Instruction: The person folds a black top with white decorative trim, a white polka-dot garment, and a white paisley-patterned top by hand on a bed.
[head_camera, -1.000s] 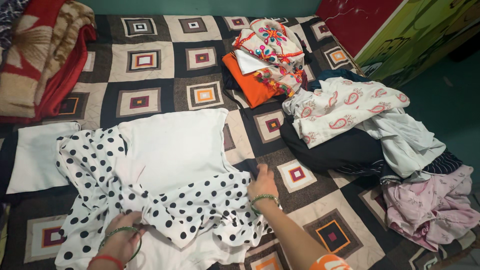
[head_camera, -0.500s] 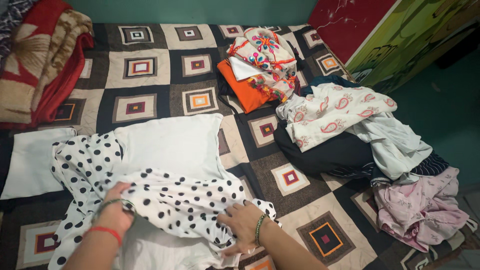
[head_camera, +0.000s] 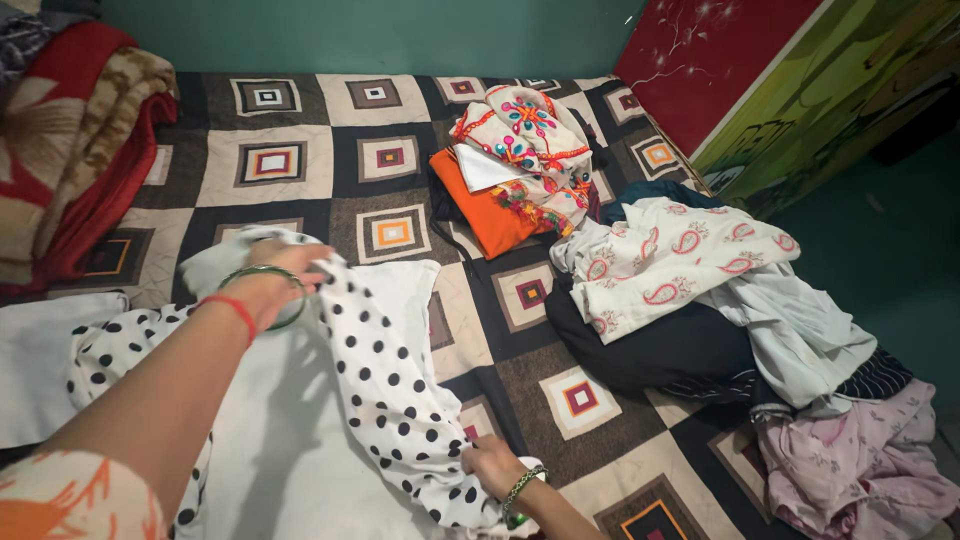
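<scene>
A white garment with black polka dots (head_camera: 385, 390) lies spread on a bed with a quilt of brown, black and cream squares (head_camera: 300, 160). My left hand (head_camera: 285, 265), with a green bangle and a red thread at the wrist, grips the garment's far edge and holds it up off the quilt. My right hand (head_camera: 493, 466), wearing a beaded bracelet, pinches the garment's near right edge close to the bottom of the view. The plain white inner side of the garment (head_camera: 290, 440) shows between my arms.
A folded stack of orange and embroidered white clothes (head_camera: 510, 170) sits at the middle back. A loose heap of clothes (head_camera: 700, 300), paisley white, dark and pink, fills the right side. Red and tan blankets (head_camera: 70, 150) lie at the far left. A red and green panel (head_camera: 780, 80) borders the bed.
My left hand has lifted the dotted garment's edge and carried it away from me, up the bed. My right hand has stayed low at the near right edge.
</scene>
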